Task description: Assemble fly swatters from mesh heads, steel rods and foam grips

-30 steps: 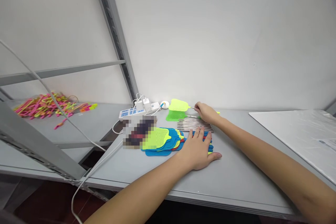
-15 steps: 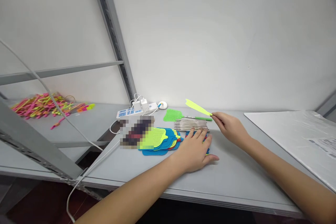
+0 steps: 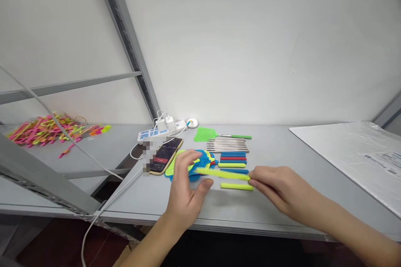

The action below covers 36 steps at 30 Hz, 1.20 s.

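Observation:
My right hand (image 3: 275, 185) pinches the narrow end of a yellow-green fly swatter head (image 3: 224, 173), seen almost edge-on and slightly blurred. Its wide end points at my left hand (image 3: 184, 187), which has its thumb and fingers apart around that end with a gap. Behind my left hand lies a pile of swatter heads (image 3: 205, 160) in blue, yellow-green and red, partly covered by the fingers. Below the held head, several coloured handle tubes (image 3: 233, 159) lie side by side. Farther back are a row of metal rods (image 3: 227, 145) and an assembled green fly swatter (image 3: 205, 134).
A phone (image 3: 166, 154) lies left of the pile, beside a power strip (image 3: 153, 133) with plugged-in chargers. White cables cross the shelf's left side. Colourful plastic pieces (image 3: 46, 131) are heaped far left. A wrapped white board (image 3: 347, 154) lies at right; a grey metal post (image 3: 125, 41) stands behind.
My left hand has lifted off the handle tubes and moved left, uncovering them. My right hand has brought the yellow-green swatter head down and nearer to me, towards my left hand.

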Each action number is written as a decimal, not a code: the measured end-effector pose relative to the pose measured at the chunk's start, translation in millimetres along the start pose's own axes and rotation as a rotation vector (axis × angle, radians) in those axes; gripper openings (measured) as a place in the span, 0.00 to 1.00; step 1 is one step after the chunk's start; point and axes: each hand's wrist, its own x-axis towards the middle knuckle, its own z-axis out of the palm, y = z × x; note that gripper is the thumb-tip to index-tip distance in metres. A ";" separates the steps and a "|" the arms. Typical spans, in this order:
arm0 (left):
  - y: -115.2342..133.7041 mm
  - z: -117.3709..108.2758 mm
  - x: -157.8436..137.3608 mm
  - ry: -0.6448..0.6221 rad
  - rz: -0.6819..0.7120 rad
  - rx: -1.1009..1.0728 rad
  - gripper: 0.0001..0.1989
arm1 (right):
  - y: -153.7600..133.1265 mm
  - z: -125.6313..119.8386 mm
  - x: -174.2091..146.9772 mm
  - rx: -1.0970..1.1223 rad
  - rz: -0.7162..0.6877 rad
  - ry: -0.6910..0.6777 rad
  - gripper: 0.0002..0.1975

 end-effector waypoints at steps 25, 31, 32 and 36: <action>27.5 -15.8 -19.9 -0.057 -1.062 -0.594 0.22 | -26.7 38.8 -5.4 -0.189 -0.275 0.390 0.12; 11.3 -20.9 -21.5 -0.129 -1.048 -0.652 0.20 | -32.0 39.2 10.3 -0.136 -0.322 0.331 0.06; 9.2 -22.7 -20.6 -0.155 -1.071 -0.647 0.21 | -33.0 38.8 13.1 -0.156 -0.319 0.315 0.05; -3.2 -37.0 -13.9 -0.283 -1.035 -0.518 0.21 | -29.7 39.7 29.8 -0.217 -0.302 0.256 0.08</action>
